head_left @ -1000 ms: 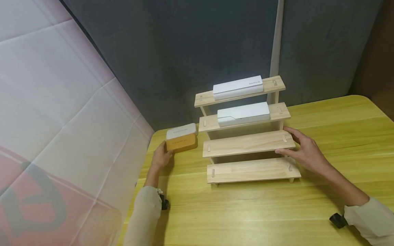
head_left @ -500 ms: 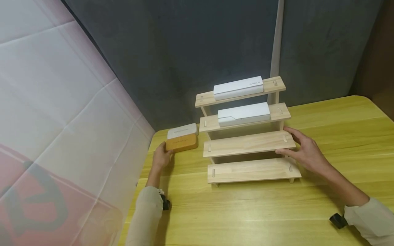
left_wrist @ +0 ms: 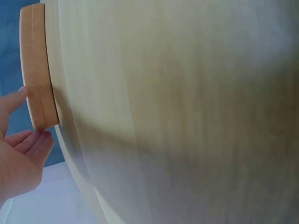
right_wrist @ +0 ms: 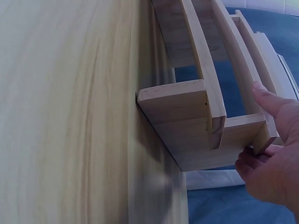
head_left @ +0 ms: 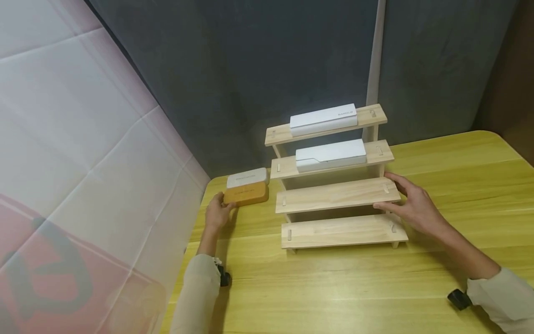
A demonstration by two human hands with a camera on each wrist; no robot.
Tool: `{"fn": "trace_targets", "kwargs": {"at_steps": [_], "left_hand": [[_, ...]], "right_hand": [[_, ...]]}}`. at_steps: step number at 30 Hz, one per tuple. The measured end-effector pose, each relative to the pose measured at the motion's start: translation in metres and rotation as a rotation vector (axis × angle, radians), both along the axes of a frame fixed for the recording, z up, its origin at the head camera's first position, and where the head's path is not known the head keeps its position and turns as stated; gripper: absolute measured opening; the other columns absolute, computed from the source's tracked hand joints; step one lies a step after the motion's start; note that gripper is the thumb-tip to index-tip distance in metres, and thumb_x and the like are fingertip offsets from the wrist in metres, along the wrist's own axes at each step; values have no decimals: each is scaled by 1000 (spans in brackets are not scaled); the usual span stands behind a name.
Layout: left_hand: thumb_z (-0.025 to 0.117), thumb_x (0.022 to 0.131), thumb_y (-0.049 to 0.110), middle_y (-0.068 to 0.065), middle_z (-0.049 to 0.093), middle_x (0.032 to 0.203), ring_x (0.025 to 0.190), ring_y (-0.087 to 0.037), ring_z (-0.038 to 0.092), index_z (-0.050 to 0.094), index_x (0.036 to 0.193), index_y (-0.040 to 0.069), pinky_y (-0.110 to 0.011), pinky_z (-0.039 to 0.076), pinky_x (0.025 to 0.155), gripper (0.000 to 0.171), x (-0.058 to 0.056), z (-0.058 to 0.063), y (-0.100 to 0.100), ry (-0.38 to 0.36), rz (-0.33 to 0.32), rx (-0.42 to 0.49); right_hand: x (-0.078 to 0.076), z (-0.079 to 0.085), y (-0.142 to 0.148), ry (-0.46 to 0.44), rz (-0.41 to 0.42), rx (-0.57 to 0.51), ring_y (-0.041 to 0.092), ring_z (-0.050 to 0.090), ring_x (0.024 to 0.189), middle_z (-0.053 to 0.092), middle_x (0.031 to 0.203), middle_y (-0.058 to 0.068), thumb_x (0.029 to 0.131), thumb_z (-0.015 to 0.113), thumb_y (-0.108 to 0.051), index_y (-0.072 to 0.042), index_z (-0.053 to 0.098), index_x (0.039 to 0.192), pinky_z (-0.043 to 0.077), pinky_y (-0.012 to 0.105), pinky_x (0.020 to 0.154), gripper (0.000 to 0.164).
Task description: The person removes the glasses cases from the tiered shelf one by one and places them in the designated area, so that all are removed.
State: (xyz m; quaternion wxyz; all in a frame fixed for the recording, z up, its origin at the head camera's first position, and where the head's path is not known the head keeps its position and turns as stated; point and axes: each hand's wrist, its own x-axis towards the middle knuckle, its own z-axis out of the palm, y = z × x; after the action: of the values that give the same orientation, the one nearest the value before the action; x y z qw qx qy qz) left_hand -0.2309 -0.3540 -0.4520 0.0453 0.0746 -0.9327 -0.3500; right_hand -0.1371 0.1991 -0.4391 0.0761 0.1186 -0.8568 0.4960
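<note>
A tiered wooden display shelf [head_left: 333, 196] stands on the table. White oblong cases with flap lids lie on its upper two tiers: one top case [head_left: 323, 120] and one second-tier case [head_left: 330, 155]. My right hand [head_left: 417, 208] grips the shelf's right side at the third tier, thumb on the board's front edge and fingers round behind. At the table's far left lies an orange rounded case [head_left: 247, 194], flat before a pale grey rounded case [head_left: 248, 177]. My left hand [head_left: 217, 214] holds the orange case's left end between thumb and fingers; the left wrist view shows this too.
The yellow wood-grain table [head_left: 333, 292] is backed by a dark grey curtain [head_left: 250, 83]. A white printed sheet [head_left: 96, 120] hangs close along the left side. The shelf's lower two tiers show bare boards.
Almost nothing differs. The left hand has shifted very slightly at the orange case's end. The right hand and the shelf stay put.
</note>
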Motion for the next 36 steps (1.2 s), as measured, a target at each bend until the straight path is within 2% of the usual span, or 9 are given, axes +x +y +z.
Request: {"fn": "trace_targets", "kwargs": {"at_steps": [7, 11, 16, 22, 29, 36], "left_hand": [[71, 104, 29, -29, 47, 158, 146, -45, 45, 38, 159, -6, -56, 38, 121, 73, 2, 5, -2, 68, 8, 35], [73, 103, 29, -29, 47, 158, 147, -45, 43, 39, 158, -7, -56, 36, 122, 74, 1, 9, 1, 130, 2, 39], [76, 102, 27, -28, 44, 160, 149, -44, 41, 35, 159, -8, -54, 34, 124, 78, 1, 19, 10, 215, -20, 89], [75, 102, 33, -20, 42, 165, 152, -38, 38, 32, 163, -4, -48, 32, 127, 83, 2, 38, 31, 275, -42, 187], [72, 104, 29, -17, 39, 167, 155, -34, 35, 34, 163, -2, -44, 29, 128, 76, 6, 63, 62, 348, -97, 267], [73, 103, 35, -7, 31, 172, 158, -23, 30, 29, 167, 6, -34, 25, 129, 83, 15, 84, 98, 374, -144, 336]], "right_hand": [[-3, 5, 2, -69, 39, -3, 60, 38, 144, 34, 163, 35, 90, 89, -20, 6, 31, 163, 43, 65, 107, 97], [-6, 9, 5, -91, 79, -3, 62, 33, 146, 30, 165, 36, 90, 89, -20, 6, 24, 165, 40, 71, 109, 103], [-11, 19, 8, -95, 97, 24, 62, 27, 149, 23, 169, 34, 91, 88, -27, -2, 13, 169, 32, 79, 112, 112], [-21, 36, 16, -112, 77, 3, 61, 26, 150, 18, 171, 32, 94, 85, -28, -7, 7, 171, 29, 76, 116, 112], [-31, 48, 18, -90, 36, 21, 56, 26, 152, 15, 174, 22, 96, 83, -28, -11, 5, 172, 28, 72, 119, 110], [-36, 54, 16, -70, 13, 33, 55, 28, 153, 15, 176, 18, 97, 81, -33, -14, 11, 172, 30, 71, 119, 104]]}}
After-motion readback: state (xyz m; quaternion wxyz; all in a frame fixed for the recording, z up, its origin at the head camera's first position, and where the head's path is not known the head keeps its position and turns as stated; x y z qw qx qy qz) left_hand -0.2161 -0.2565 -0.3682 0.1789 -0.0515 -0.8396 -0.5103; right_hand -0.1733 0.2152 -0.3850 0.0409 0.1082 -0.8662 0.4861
